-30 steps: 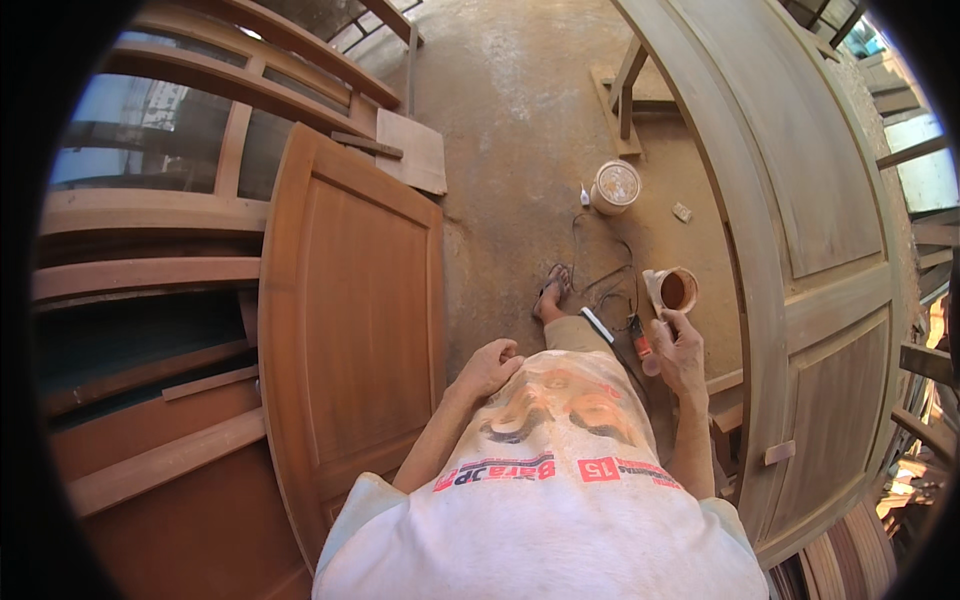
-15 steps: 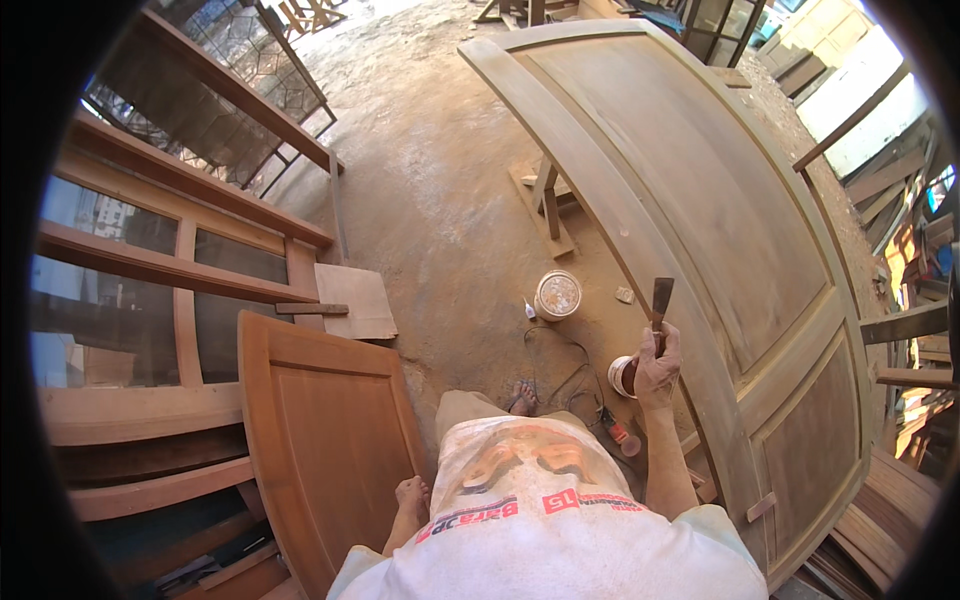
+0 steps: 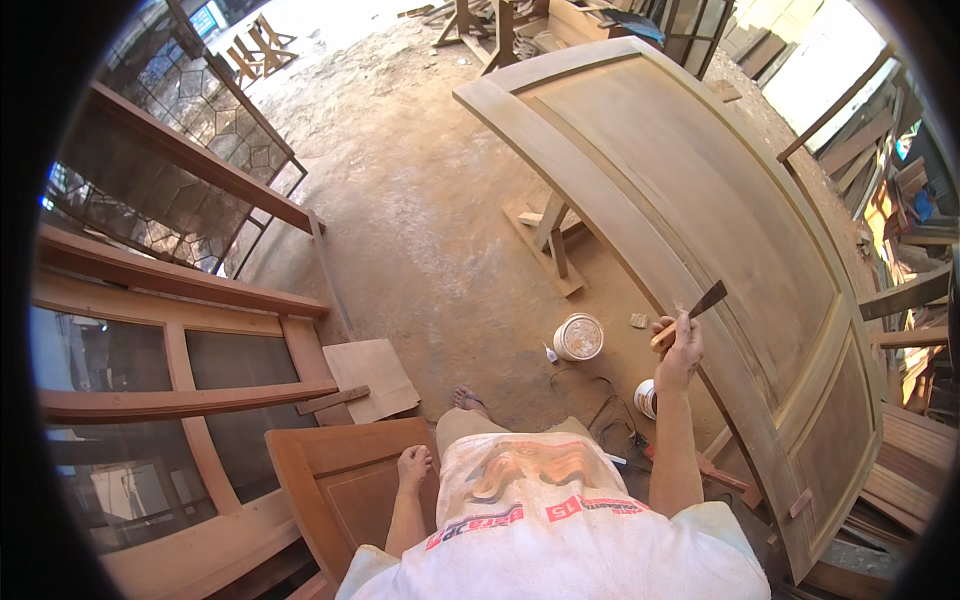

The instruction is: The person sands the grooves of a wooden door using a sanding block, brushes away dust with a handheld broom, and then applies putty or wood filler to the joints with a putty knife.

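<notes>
My right hand (image 3: 682, 358) grips a putty knife (image 3: 710, 297) by its light wooden handle. Its dark, widening blade tilts up to the right, over the near long edge of a large panelled wooden door (image 3: 690, 190) lying across supports. Blade and door overlap in the picture; whether they touch I cannot tell. On the left, my left hand (image 3: 414, 467) is loosely curled with nothing visible in it. It hangs in front of a reddish-brown panelled board (image 3: 350, 480), apparently clear of it.
On the dusty floor stand a lidded pail (image 3: 579, 338), a small white bottle (image 3: 551, 354) and a white tub (image 3: 646, 400). A dark cable (image 3: 606, 415) winds close to my feet. Wooden frames (image 3: 180, 390) line the left; a trestle (image 3: 550, 235) supports the door.
The putty knife has swung from upright to slanting right, and my right hand has moved up toward the door. My left hand has risen. The whole view has shifted, with my foot stepping left.
</notes>
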### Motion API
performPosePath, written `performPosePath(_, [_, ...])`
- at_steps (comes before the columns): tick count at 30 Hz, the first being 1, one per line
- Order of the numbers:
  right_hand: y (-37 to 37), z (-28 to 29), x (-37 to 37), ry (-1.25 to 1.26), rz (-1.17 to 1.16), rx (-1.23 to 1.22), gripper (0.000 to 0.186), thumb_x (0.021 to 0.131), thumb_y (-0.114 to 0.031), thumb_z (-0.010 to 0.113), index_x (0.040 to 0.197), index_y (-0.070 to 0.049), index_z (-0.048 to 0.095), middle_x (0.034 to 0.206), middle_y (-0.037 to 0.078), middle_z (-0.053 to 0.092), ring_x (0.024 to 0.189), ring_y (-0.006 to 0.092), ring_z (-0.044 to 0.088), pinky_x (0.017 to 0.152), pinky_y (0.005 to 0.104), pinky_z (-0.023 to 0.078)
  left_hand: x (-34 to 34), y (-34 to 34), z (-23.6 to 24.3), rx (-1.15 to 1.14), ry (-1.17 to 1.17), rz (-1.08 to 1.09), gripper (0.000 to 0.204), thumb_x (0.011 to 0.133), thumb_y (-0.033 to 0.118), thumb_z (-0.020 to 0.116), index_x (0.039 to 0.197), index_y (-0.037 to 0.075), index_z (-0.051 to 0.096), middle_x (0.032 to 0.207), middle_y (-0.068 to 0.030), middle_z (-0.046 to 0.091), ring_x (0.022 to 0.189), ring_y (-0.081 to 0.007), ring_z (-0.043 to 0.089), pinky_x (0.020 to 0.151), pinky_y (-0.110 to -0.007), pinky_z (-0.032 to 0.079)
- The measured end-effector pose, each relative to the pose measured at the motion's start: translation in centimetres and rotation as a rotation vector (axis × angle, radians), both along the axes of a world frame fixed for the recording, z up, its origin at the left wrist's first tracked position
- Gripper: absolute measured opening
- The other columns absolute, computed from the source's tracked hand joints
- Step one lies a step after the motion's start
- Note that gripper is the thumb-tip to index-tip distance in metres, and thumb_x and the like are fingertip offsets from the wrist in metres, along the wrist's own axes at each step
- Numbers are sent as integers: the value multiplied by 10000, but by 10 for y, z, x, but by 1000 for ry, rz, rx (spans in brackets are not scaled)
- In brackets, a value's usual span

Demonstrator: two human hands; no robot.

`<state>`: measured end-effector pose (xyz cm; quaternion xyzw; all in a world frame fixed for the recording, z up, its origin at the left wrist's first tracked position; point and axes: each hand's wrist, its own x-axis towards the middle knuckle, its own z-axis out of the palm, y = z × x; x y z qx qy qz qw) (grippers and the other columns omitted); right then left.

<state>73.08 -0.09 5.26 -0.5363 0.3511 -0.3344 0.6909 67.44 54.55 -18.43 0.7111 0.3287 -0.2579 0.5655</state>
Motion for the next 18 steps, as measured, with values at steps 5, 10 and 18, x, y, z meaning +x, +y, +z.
performPosePath(5, [54, -29, 80, 24, -20, 155, 247, 1072, -289, 575, 1120, -47, 581, 958, 80, 690, 824, 177, 710, 699, 269, 588, 108, 64, 4, 76, -25, 28, 266, 1004, 240, 649, 1098, -8, 662, 926, -56, 691, 750, -115, 653, 625, -249, 544])
performPosePath(10, [86, -40, 148, 25, 34, 245, 243, 1062, -266, 597, 1105, -28, 581, 956, 99, 687, 823, 199, 723, 707, 301, 601, 224, 86, 1, 60, -83, -55, 298, 1008, 242, 643, 1134, -28, 649, 934, -61, 684, 747, -115, 652, 616, -245, 539])
performPosePath(18, [99, -28, 299, 95, 118, 156, 280, 1058, -261, 603, 1112, 14, 593, 945, 111, 708, 806, 187, 721, 725, 295, 593, 399, 35, 0, -10, -40, -151, 332, 1025, 284, 627, 1188, -4, 641, 1034, -82, 694, 870, -153, 674, 723, -283, 561])
